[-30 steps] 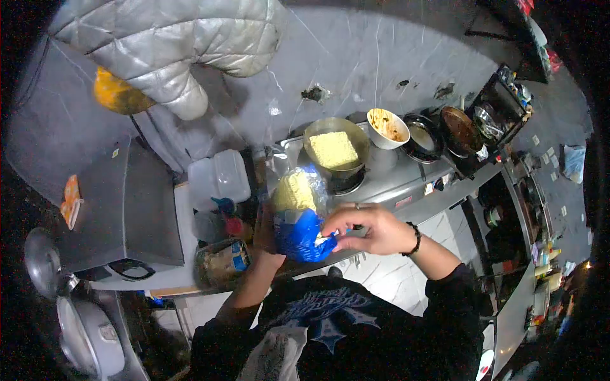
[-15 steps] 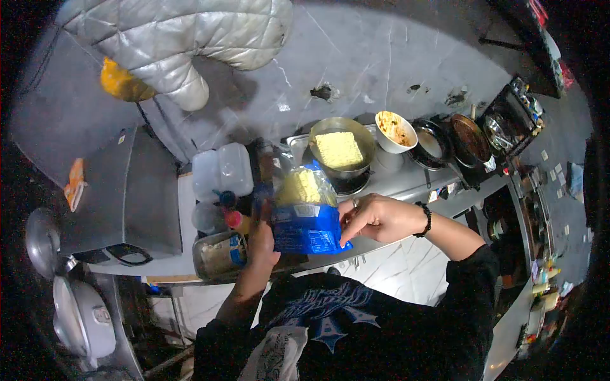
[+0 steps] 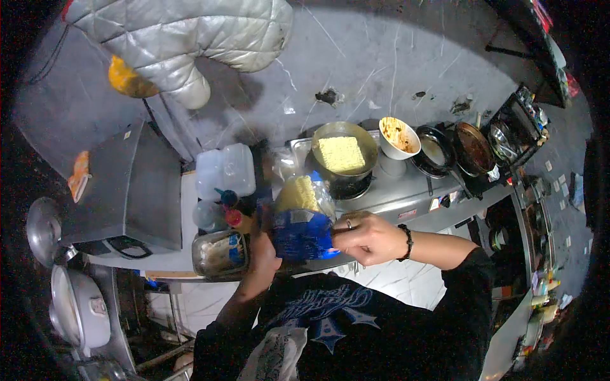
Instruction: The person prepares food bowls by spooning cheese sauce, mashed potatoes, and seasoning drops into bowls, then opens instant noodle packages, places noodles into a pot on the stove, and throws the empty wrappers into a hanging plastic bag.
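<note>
A blue noodle packet (image 3: pixel 300 233) with a clear upper part is held upright in front of my chest, and a yellow noodle block (image 3: pixel 297 193) shows inside it. My left hand (image 3: pixel 262 254) grips the packet's left side, its fingers partly hidden behind it. At the packet's right edge my right hand (image 3: pixel 370 239), with a ring and a dark bracelet, pinches the blue wrapper. Just beyond the packet, a second noodle block (image 3: pixel 342 153) lies in a metal pot (image 3: pixel 326 130) on the stove.
A white bowl (image 3: pixel 399 138) with reddish-brown residue and dark pans (image 3: pixel 434 151) stand right of the pot. Plastic containers (image 3: pixel 223 171) and a glass dish (image 3: pixel 219 253) are on the left, beside a grey box-like appliance (image 3: pixel 127 190). A silver oven mitt (image 3: pixel 184 32) hangs upper left.
The blue wrapper, crumpled at first, now looks flatter and more upright. My right hand has shifted slightly right and closed on its edge. The view has shifted a little.
</note>
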The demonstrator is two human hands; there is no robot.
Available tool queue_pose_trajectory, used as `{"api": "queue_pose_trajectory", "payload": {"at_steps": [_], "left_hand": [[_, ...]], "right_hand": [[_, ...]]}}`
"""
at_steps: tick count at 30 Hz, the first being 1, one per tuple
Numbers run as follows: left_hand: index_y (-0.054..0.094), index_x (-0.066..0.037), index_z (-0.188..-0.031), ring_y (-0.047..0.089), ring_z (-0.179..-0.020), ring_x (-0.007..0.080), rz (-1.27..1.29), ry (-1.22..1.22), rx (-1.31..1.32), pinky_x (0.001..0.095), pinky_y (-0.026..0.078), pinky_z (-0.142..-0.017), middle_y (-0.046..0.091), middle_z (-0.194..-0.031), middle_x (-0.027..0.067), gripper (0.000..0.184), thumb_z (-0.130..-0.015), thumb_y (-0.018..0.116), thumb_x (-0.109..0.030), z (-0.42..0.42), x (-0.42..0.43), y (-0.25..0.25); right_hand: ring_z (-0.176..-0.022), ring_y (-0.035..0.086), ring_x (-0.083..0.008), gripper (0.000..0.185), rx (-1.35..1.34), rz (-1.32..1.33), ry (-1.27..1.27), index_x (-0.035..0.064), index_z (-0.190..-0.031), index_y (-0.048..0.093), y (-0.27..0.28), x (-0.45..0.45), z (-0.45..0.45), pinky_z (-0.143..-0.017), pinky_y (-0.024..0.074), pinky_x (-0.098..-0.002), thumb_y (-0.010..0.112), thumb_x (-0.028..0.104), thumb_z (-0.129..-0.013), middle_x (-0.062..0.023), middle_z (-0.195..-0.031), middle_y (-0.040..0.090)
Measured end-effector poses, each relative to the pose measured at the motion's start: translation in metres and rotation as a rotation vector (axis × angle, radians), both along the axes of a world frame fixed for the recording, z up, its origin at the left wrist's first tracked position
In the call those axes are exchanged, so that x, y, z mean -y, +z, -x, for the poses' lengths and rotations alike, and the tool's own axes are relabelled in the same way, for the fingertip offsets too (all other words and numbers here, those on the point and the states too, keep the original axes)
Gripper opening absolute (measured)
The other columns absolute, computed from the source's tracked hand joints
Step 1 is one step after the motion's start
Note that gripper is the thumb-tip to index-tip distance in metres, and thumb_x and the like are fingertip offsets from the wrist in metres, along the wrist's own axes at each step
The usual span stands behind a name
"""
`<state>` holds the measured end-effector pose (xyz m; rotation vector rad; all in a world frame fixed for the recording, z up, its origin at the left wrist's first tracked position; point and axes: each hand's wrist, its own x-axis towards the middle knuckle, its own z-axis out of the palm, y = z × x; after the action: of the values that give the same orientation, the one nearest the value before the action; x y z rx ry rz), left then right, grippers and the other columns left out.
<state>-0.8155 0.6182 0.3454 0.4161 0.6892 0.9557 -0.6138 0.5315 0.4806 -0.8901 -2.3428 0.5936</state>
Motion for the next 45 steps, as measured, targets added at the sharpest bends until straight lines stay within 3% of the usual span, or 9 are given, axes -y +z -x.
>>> {"api": "queue_pose_trajectory", "payload": {"at_steps": [2, 14, 32, 33, 34, 35, 39, 40, 45], "left_hand": [[0.049, -0.010, -0.123, 0.060, -0.096, 0.0206, -0.026, -0.008, -0.009, 0.0371, 0.051, -0.079, 0.058, -0.112, 0.0087, 0.040, -0.093, 0.050, -0.037, -0.003, 0.003, 0.003], [0.046, -0.010, -0.124, 0.059, -0.097, 0.0206, 0.024, -0.019, 0.120, 0.0350, 0.051, -0.081, 0.057, -0.112, 0.0097, 0.039, -0.093, 0.053, -0.032, -0.008, -0.003, 0.005], [0.049, -0.008, -0.118, 0.060, -0.091, 0.0193, -0.116, -0.105, 0.249, 0.0337, 0.051, -0.076, 0.059, -0.105, 0.0087, 0.030, -0.094, 0.049, -0.026, -0.006, -0.022, -0.011], [0.050, -0.007, -0.117, 0.060, -0.091, 0.0194, -0.416, -0.102, -0.088, 0.0339, 0.052, -0.076, 0.060, -0.104, 0.0087, 0.030, -0.093, 0.050, -0.026, -0.005, -0.022, -0.001], [0.051, -0.006, -0.116, 0.060, -0.092, 0.0196, -0.709, -0.092, -0.430, 0.0340, 0.052, -0.075, 0.060, -0.104, 0.0087, 0.030, -0.092, 0.051, -0.025, -0.004, -0.022, 0.005], [0.049, -0.004, -0.117, 0.061, -0.092, 0.0208, -0.410, 0.079, 0.025, 0.0350, 0.053, -0.076, 0.059, -0.106, 0.0103, 0.032, -0.091, 0.052, -0.024, -0.004, -0.023, -0.020], [0.040, -0.007, -0.129, 0.060, -0.096, 0.0240, -0.249, 0.172, 0.203, 0.0361, 0.053, -0.079, 0.056, -0.112, 0.0127, 0.042, -0.096, 0.042, -0.034, 0.003, -0.039, -0.028], [0.038, -0.007, -0.131, 0.059, -0.099, 0.0249, -0.197, 0.162, 0.142, 0.0372, 0.051, -0.081, 0.054, -0.116, 0.0131, 0.047, -0.095, 0.042, -0.038, 0.003, -0.044, -0.041], [0.031, -0.009, -0.138, 0.048, -0.113, 0.0269, -0.063, 0.139, -0.165, 0.0416, 0.040, -0.094, 0.043, -0.131, 0.0145, 0.064, -0.090, 0.052, -0.046, -0.006, -0.054, -0.049]], "right_hand": [[-0.077, 0.058, -0.0300, 0.012, -0.054, -0.045, -0.052, 0.0029, -0.079, 0.058, -0.009, 0.000, 0.001, -0.063, 0.0462, -0.0394, 0.059, -0.005, -0.070, -0.0124, -0.083, 0.059], [-0.080, 0.059, -0.0247, 0.028, 0.135, -0.536, -0.135, 0.0118, -0.091, 0.064, 0.008, -0.001, 0.019, -0.062, 0.0483, -0.0369, 0.065, 0.013, -0.063, -0.0047, -0.083, 0.062], [-0.054, 0.051, -0.0152, 0.035, 0.067, -0.773, -0.280, 0.0070, -0.089, 0.066, -0.009, -0.015, 0.054, -0.046, 0.0384, -0.0267, 0.064, 0.010, -0.054, 0.0007, -0.060, 0.045], [-0.054, 0.051, -0.0152, 0.035, 0.071, -0.775, -0.280, 0.0070, -0.089, 0.066, -0.006, -0.014, 0.053, -0.046, 0.0384, -0.0267, 0.064, 0.010, -0.054, 0.0007, -0.060, 0.045], [-0.060, 0.054, -0.0157, 0.032, 0.149, -0.707, -0.187, 0.0086, -0.092, 0.066, 0.000, -0.013, 0.052, -0.051, 0.0424, -0.0275, 0.064, 0.011, -0.060, 0.0000, -0.068, 0.051], [-0.067, 0.057, -0.0162, 0.029, 0.225, -0.637, -0.094, 0.0102, -0.095, 0.066, 0.003, -0.014, 0.052, -0.056, 0.0465, -0.0283, 0.064, 0.012, -0.066, -0.0006, -0.075, 0.057], [-0.076, 0.061, -0.0236, 0.015, -0.226, -0.173, -0.425, 0.0033, -0.093, 0.063, 0.014, -0.022, 0.048, -0.066, 0.0496, -0.0334, 0.056, 0.016, -0.089, -0.0099, -0.088, 0.063], [-0.072, 0.061, -0.0241, 0.015, -0.296, 0.248, -0.556, 0.0016, -0.093, 0.062, 0.024, -0.023, 0.047, -0.068, 0.0493, -0.0328, 0.058, 0.015, -0.088, -0.0113, -0.084, 0.063], [-0.074, 0.064, -0.0275, 0.017, -0.090, 0.181, -0.578, 0.0015, -0.090, 0.062, 0.018, -0.060, 0.025, -0.069, 0.0487, -0.0340, 0.063, 0.015, -0.079, -0.0137, -0.078, 0.065]]}}
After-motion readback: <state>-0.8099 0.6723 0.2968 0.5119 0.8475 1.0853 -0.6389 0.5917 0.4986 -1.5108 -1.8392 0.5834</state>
